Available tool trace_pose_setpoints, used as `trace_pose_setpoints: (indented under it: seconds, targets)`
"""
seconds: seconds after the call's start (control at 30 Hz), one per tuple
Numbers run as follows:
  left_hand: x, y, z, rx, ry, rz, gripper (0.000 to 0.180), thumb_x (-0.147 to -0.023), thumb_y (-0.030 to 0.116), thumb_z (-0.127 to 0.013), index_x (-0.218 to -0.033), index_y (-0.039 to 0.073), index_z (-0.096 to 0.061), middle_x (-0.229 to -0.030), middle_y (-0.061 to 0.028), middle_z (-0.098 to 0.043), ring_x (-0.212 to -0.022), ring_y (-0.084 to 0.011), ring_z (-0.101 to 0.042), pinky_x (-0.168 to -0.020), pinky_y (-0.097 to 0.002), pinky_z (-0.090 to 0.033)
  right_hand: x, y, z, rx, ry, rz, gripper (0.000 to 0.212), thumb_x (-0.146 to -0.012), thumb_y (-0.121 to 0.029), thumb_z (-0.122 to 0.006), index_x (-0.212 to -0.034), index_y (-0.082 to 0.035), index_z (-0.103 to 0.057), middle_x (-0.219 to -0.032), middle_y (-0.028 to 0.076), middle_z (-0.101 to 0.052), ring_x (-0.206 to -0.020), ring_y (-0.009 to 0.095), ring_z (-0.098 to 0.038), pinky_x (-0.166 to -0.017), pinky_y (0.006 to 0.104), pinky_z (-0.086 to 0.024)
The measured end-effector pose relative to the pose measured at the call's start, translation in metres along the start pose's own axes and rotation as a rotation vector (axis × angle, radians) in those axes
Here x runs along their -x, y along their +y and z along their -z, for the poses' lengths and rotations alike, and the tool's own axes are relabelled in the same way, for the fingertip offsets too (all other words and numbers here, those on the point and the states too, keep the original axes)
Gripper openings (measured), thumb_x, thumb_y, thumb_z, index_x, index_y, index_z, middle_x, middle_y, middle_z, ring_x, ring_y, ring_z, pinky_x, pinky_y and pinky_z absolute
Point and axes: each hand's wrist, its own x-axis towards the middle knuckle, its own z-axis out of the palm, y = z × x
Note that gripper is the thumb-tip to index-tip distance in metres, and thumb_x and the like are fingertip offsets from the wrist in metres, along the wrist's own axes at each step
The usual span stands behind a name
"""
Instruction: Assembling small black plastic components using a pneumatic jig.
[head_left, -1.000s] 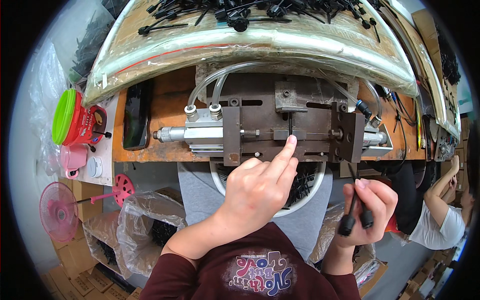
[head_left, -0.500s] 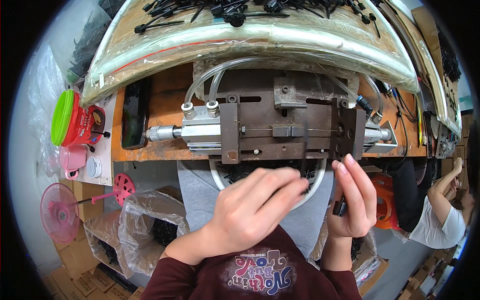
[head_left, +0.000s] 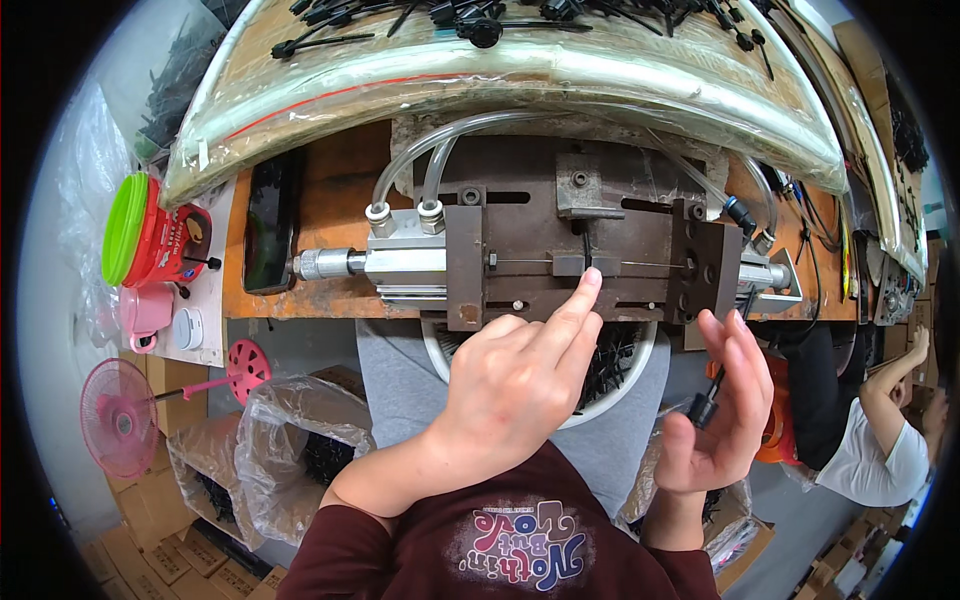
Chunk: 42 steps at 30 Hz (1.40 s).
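Observation:
My left hand [head_left: 525, 375] reaches over the front of a brown metal fixture [head_left: 525, 190]. Its index fingertip presses on a thin black stem [head_left: 588, 248] lying across the small grey middle block [head_left: 570, 265], under the metal stop; the other fingers are curled and the thumb is hidden. Right of the fixture, my right hand [head_left: 725, 405] loosely holds a black plastic stemmed piece [head_left: 702, 410], its round ribbed head down by the thumb and its thin stem pointing up past the fingers.
Many black stemmed pieces [head_left: 485, 32] lie on a plastic-wrapped board behind the fixture. A white-rimmed basket [head_left: 628, 385] with black pieces sits on my lap. Lined boxes [head_left: 290, 430], a pink fan [head_left: 125, 420] and a red bucket [head_left: 170, 235] stand left. Another person [head_left: 880, 440] is at right.
My left hand has moved forward and slightly right, putting the black stem onto the middle block. My right hand has shifted outward and opened somewhat, showing more of its black piece.

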Motion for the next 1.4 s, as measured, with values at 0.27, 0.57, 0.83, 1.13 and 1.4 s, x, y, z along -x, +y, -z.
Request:
trace_pose_setpoints:
  seconds: [0.27, 0.57, 0.83, 1.13, 1.4]
  targets:
    - [0.003, -0.005, -0.005, 0.03, 0.056, -0.015, 0.023, -0.073, 0.008, -0.077, -0.094, 0.001, -0.07, -0.121, -0.0117, -0.067, -0.066, -0.0174, -0.065, -0.059, -0.0275, -0.05, 0.001, -0.004, -0.003, 0.153, -0.158, 0.032, 0.031, -0.063, 0.0, -0.084, -0.091, 0.001, -0.069, -0.112, 0.019, -0.067, -0.092, 0.031, -0.069, -0.074, 0.0358, -0.058]
    - [0.018, -0.007, 0.023, 0.29, 0.131, -0.046, 0.032, -0.067, 0.001, -0.08, -0.097, 0.0, -0.07, -0.119, -0.0172, -0.066, -0.079, -0.0215, -0.07, -0.069, -0.0299, -0.057, -0.013, 0.003, -0.02, 0.172, -0.291, 0.116, 0.024, -0.066, -0.001, -0.078, -0.088, 0.001, -0.069, -0.112, 0.018, -0.068, -0.088, 0.028, -0.069, -0.07, 0.0333, -0.055]
    - [0.032, -0.011, 0.03, 0.565, 0.204, 0.029, 0.033, -0.063, -0.006, -0.082, -0.094, -0.001, -0.069, -0.118, -0.0219, -0.063, -0.084, -0.0237, -0.071, -0.074, -0.032, -0.059, -0.029, -0.002, -0.038, 0.404, -0.45, 0.178, 0.02, -0.07, -0.005, -0.067, -0.09, -0.001, -0.066, -0.118, 0.015, -0.068, -0.059, 0.013, -0.061, -0.058, 0.026, -0.047]
    - [0.043, -0.02, 0.035, 0.943, 0.126, 0.293, 0.029, -0.066, -0.009, -0.079, -0.093, -0.005, -0.069, -0.1, -0.0189, -0.069, -0.085, -0.0255, -0.072, -0.073, -0.0339, -0.06, -0.029, -0.005, -0.037, 0.434, -0.464, 0.113, 0.024, -0.067, -0.003, -0.077, -0.088, -0.004, -0.066, -0.118, 0.01, -0.069, -0.049, 0.018, -0.052, -0.051, 0.0281, -0.043]
    - [0.038, -0.037, 0.062, 0.777, 0.259, 0.16, 0.027, -0.066, -0.012, -0.077, -0.092, -0.005, -0.07, -0.099, -0.0175, -0.07, -0.084, -0.026, -0.072, -0.075, -0.0336, -0.058, -0.029, -0.002, -0.036, 0.349, -0.428, 0.161, 0.024, -0.071, -0.003, -0.076, -0.093, -0.003, -0.067, -0.119, 0.014, -0.068, -0.056, 0.018, -0.057, -0.055, 0.0286, -0.045]
